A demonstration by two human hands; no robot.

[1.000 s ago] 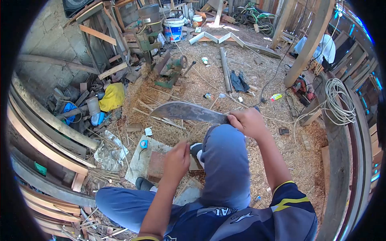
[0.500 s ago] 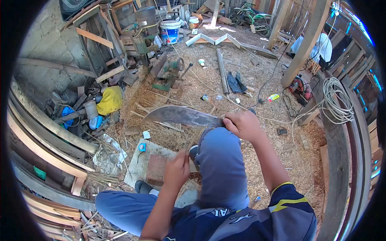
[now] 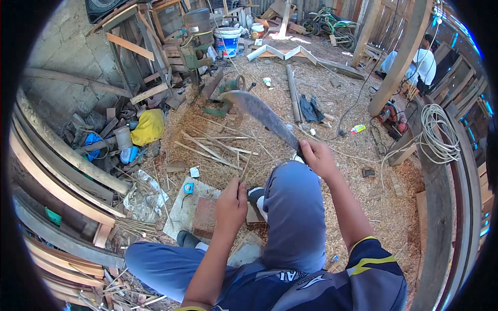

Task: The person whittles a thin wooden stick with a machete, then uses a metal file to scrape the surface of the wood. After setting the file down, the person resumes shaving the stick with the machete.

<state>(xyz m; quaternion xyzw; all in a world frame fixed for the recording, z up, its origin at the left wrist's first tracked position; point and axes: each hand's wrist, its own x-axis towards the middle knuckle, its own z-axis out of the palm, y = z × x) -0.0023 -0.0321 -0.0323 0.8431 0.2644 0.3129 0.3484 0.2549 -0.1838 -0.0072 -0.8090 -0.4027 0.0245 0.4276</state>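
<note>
My right hand (image 3: 318, 159) is closed around the handle of a machete (image 3: 267, 118), its broad dark blade slanting up and to the left over the floor. In my left hand (image 3: 231, 203) a thin wooden strip (image 3: 250, 159) is pinched, pointing upward and away from me. The blade and the strip are apart. My bent knee (image 3: 294, 189) is between the two hands. Several loose wooden strips (image 3: 207, 147) lie on the shavings beyond my left hand. A blue tape measure (image 3: 188, 187) rests on a pale board (image 3: 179, 213) to the left.
Long timbers (image 3: 67, 150) line the left side. A yellow cloth (image 3: 148, 127) and scraps lie near the wall. On the right are a wooden post (image 3: 402, 59), coiled cable (image 3: 438, 133) and a red power tool (image 3: 389, 116). Another person (image 3: 425, 65) sits at the back right.
The machete has risen from close above my knee, and its tip now points higher. The strip in my left hand shows more clearly. The view has shifted slightly.
</note>
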